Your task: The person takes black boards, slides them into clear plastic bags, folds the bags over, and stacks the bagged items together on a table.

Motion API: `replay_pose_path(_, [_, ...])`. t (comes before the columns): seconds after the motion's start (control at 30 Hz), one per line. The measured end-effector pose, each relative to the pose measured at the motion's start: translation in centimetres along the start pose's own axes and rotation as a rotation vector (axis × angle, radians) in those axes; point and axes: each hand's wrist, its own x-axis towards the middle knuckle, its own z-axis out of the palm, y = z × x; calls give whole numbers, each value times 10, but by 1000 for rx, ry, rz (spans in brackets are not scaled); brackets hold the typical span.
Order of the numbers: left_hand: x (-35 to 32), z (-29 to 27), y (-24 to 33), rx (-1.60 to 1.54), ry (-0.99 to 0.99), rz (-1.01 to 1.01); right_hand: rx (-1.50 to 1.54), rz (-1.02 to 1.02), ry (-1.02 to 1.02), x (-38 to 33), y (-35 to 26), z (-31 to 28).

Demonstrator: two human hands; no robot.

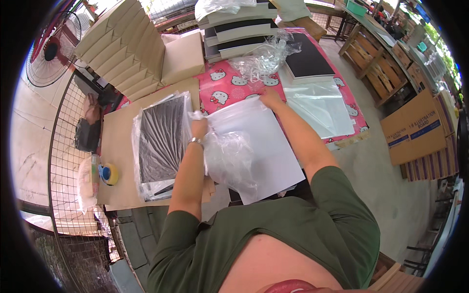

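A large white board or sheet stack (276, 156) leans toward me over the table's near edge, with a clear plastic bag (229, 158) bunched over its left side. My left hand (199, 128) is closed on the bag's plastic at the upper left. At the far right corner, my right hand (270, 99) pinches the plastic along the top edge. Left of these lies a plastic-wrapped black board pack (163, 136) on brown paper (117, 139). How far the white stack sits inside the bag is hard to tell.
Brown-wrapped parcels (122, 49) stand at the back left, near a fan (51, 51). Behind are stacked black boards (244, 34), crumpled plastic (264, 56) and another black-topped stack (308, 56) by flat clear sleeves (317, 110). A tape roll (110, 174) sits left; cartons (413, 124) stand right.
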Motion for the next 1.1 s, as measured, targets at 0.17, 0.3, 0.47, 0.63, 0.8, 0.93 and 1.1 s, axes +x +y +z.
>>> replay_pose_path(0.17, [5,35,11,329,45,-25,-667,-233,289,12,37,17])
replay_pose_path(0.3, [-25,5,45,74,159,25,-512,-141,303,-9,-9,8])
replay_pose_path(0.47, [-65,-72,182,10,27,291,-90,-37,12,-5,-110,-112])
replay_pose_path(0.63, [-126,-176,285,-405,-425,-1,588,2,-267,-119,-255,-201])
replay_pose_path(0.8, [-164,-160,276,-457,-509,-247,855,-6,-376,-148,-201,-201])
replay_pose_path(0.93, [-94,-149,187,-625,-535,-241,1213,-142,-394,-112,-125,-144])
replay_pose_path(1.1, [-54,-44,62,-770,-515,-390,1338,137,-102,-124,11,-69])
